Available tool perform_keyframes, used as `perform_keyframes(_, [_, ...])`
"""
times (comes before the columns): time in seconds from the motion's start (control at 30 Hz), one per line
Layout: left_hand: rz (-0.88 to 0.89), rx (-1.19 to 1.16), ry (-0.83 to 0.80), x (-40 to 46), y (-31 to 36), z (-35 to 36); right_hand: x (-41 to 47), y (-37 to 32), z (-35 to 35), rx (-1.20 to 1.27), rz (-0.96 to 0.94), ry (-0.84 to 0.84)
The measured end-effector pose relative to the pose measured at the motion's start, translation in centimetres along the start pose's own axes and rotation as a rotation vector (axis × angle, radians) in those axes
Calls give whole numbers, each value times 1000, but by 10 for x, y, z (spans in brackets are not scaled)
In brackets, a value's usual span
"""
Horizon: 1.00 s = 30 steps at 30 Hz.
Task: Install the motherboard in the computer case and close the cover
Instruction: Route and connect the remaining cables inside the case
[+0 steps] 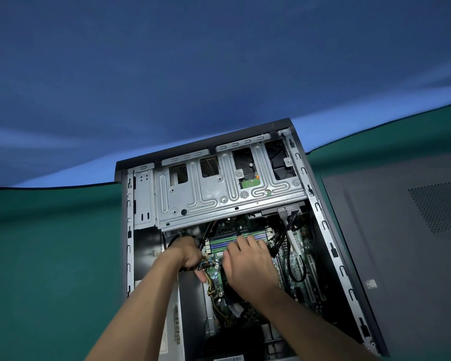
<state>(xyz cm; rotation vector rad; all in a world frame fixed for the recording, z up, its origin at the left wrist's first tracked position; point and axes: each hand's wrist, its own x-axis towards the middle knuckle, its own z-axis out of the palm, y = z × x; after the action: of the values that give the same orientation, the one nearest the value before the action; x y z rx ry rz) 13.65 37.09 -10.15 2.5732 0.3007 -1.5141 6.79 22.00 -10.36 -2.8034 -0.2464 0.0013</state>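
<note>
Our left hand [189, 252] gripped a cable bundle [206, 265]; right hand [248, 264] rested, fingers relaxed, on the motherboard [294, 261] inside the case [331, 230].

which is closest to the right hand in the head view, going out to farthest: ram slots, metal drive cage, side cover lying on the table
1. ram slots: on the motherboard, directly under the fingers of the right hand.
2. metal drive cage: beyond the hand, across the far end of the case.
3. side cover: outside the case, flat on the green table to the right.
</note>
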Motion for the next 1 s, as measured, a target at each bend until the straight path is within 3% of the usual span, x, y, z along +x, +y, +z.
perform_keyframes(0.1, [-46, -129, -5, -4, 1, -4, 0, 1, 0, 0, -5, 8])
perform_keyframes(0.37, [-9, -51, -41, -7, 3, -3, 1, 1, 0, 11, -1, -6])
perform_keyframes(0.67, [-45, -136, -39, -11, 3, -3, 0, 1, 0, 27, 6, -7])
perform_keyframes(1.0, [-11, -28, -6, -10, 5, -4, -1, 2, 0, 71, -5, -152])
